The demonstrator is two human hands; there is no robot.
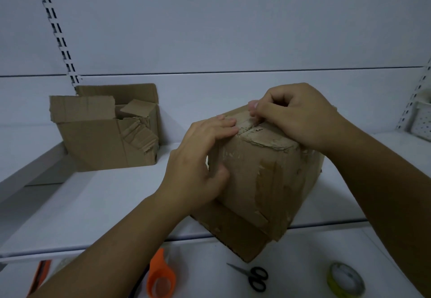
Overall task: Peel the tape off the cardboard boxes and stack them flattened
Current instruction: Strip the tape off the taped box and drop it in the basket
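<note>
A worn brown cardboard box stands on the white shelf in front of me, with torn brown tape down its near side. My left hand grips its upper left corner, fingers over the top edge and thumb on the side. My right hand rests on the box top, its thumb and fingertips pinching the tape strip along the top seam. A second cardboard box, open with crumpled flaps, sits at the back left against the wall.
The box rests on a white shelf. On the lower surface near me lie an orange tape dispenser, black scissors and a yellow-green tape roll. A slotted shelf upright runs up the wall at left.
</note>
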